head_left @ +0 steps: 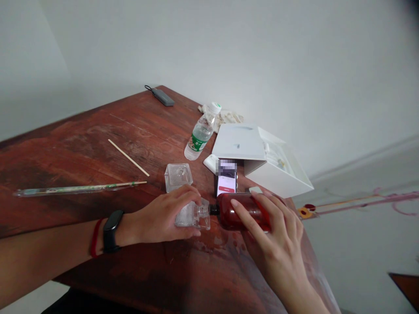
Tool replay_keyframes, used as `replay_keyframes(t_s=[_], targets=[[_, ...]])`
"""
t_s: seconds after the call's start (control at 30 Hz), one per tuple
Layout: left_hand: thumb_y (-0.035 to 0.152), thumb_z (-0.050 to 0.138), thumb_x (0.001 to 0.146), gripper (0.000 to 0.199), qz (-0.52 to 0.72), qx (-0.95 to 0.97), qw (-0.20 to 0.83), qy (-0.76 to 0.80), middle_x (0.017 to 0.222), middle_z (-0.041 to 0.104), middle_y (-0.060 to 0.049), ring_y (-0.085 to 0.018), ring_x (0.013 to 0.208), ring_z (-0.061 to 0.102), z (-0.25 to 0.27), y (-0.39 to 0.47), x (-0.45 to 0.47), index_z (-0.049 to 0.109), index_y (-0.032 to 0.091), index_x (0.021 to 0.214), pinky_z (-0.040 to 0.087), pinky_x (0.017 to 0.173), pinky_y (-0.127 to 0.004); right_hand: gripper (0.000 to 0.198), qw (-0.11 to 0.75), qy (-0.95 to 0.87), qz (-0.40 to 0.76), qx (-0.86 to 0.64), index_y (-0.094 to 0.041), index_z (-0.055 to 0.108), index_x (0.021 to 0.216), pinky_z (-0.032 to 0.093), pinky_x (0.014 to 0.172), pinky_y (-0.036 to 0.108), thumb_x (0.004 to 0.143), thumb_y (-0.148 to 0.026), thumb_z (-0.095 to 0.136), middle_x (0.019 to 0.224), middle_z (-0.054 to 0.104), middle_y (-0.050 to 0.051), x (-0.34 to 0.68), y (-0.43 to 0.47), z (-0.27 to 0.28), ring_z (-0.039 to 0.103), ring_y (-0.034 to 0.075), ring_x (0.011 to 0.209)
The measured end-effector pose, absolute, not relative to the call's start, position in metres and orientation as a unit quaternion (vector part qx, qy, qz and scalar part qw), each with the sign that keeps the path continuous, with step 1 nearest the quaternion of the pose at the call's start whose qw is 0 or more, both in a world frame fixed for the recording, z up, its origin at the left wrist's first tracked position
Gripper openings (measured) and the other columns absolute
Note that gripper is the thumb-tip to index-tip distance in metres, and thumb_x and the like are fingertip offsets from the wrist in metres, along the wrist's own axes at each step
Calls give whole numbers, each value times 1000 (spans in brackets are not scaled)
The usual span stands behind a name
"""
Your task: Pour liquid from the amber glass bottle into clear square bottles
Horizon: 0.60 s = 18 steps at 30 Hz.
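Observation:
My left hand (175, 213) is closed around a clear square bottle (187, 215) whose neck points right. My right hand (278, 222) grips a dark red bottle (227, 212), lying nearly level, its black neck (214, 209) meeting the mouth of the clear bottle. Whether the two mouths touch or sit slightly apart is hard to tell. Just beyond my left hand sits a clear square container (178, 175). Wet spots (218, 242) mark the wood below the red bottle.
A water bottle (199, 137) stands near a cloth (231, 116). White box parts (238, 141), a lit phone (226, 179) and a white case (211, 162) lie at right. Wrapped chopsticks (78, 189), a loose stick (128, 158) and a grey device (163, 96) lie on the table (81, 144).

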<state>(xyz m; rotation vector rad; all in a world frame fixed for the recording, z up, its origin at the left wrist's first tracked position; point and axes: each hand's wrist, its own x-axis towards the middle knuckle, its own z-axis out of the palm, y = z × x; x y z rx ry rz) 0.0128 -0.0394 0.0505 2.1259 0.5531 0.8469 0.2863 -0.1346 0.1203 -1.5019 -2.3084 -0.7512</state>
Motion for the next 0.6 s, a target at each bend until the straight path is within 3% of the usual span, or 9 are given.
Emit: replay_keyframes(t_s=[0.33, 0.6], targets=[[42, 83, 94, 42, 334, 832, 384, 221, 131, 65, -9, -30, 124, 65, 53, -40, 13, 59, 25, 124, 56, 106, -45, 80, 137, -803, -270, -514, -44, 38, 168, 42, 113, 64, 99, -16, 67, 149, 57, 14, 288, -134, 121, 55, 42, 137], [43, 83, 94, 44, 329, 832, 388, 222, 130, 64, -9, -29, 120, 66, 53, -39, 13, 59, 24, 126, 56, 104, -45, 81, 135, -802, -267, -518, -48, 31, 170, 42, 113, 66, 103, -17, 64, 149, 57, 15, 286, -135, 122, 55, 43, 137]])
